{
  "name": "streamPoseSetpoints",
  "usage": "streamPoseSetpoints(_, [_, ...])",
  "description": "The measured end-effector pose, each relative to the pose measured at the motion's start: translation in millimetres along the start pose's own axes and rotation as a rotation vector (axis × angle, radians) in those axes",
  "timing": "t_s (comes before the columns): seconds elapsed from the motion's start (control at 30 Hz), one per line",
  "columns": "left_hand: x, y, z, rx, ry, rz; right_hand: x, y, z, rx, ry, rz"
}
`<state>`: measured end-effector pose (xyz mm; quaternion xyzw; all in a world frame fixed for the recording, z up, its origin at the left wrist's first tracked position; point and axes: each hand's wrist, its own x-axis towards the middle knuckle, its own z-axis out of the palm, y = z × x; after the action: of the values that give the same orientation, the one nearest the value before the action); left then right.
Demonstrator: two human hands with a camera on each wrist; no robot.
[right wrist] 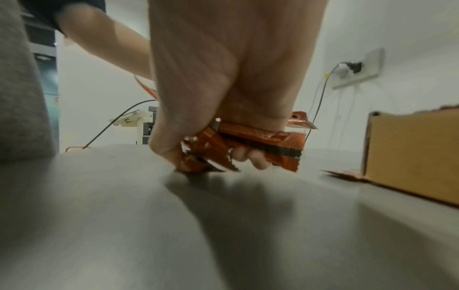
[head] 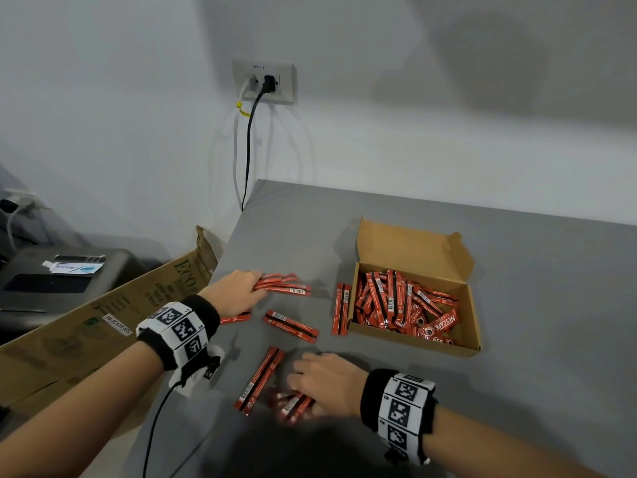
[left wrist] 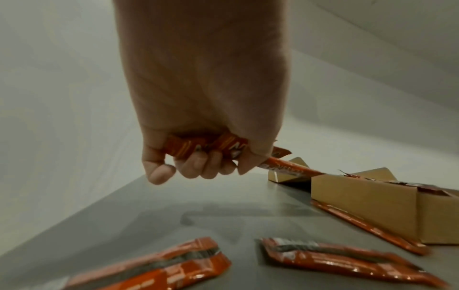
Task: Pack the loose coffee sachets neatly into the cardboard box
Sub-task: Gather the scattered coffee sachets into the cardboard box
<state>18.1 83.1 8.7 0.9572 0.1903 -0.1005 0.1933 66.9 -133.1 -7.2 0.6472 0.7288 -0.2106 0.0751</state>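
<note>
I see the brown cardboard box point(head: 413, 307) with its lid open on the flat grey table point(head: 517, 270), half full of shiny red sachets. Left of the box, my left hand point(head: 234, 291) grips a bunch of thin sachets point(head: 286, 286). Below the box, my right hand point(head: 327, 382) clutches another crinkly bunch point(head: 293, 405). 4 long sachets lie flat near the box.
</note>
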Motion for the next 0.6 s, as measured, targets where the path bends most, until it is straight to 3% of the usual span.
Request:
streamPoseSetpoints(0.2, [-10, -1, 20, 0.036, -0.127, -0.001, -11, 7, -5, 0.191, 0.098, 0.117])
streamPoseSetpoints(0.3, [-15, -1, 20, 0.086, -0.042, -0.030, -20, 12, -16, 0.330, 0.238, 0.206])
streamPoseSetpoints(0.4, [-18, 4, 14, 0.102, 0.065, 0.108, -26, 19, -26, 0.412, 0.384, 0.309])
streamPoseSetpoints(0.47, [-17, 11, 17, 0.111, 0.013, 0.187, -29, 30, -35, 0.448, 0.483, 0.404])
streamPoseSetpoints(0.6, [-4, 24, 32, 0.302, -0.112, 0.139, -40, 66, -53, 0.574, 0.634, 0.647])
